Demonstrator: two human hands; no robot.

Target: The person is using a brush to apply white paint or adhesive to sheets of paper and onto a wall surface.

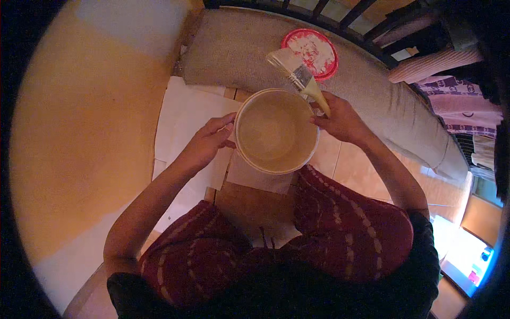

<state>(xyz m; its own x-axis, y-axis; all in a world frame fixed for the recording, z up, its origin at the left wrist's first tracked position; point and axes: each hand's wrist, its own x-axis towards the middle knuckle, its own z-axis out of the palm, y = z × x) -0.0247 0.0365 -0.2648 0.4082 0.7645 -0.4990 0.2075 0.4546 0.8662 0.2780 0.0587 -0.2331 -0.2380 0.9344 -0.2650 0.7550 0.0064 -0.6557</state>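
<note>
Between my two hands is a round paint bucket (275,131), its mouth facing up and pale paint visible inside. My left hand (211,139) grips the bucket's rim and wall on the left side. On the opposite side my right hand (336,115) has its thumb over the rim. That same hand also holds a flat paintbrush (305,79) by its pale handle, the bristles pointing up and to the left. Beyond the bucket, a red lid (330,73) smeared with whitish paint lies on a grey-brown cushion.
A long fabric cushion (227,48) borders the far side, with dark railings behind it. At left stands a wall (87,119) with yellow-orange and pale areas. White sheets (187,107) cover part of the tiled floor (330,159). Clothes (458,99) hang at right, above a lit screen (466,255).
</note>
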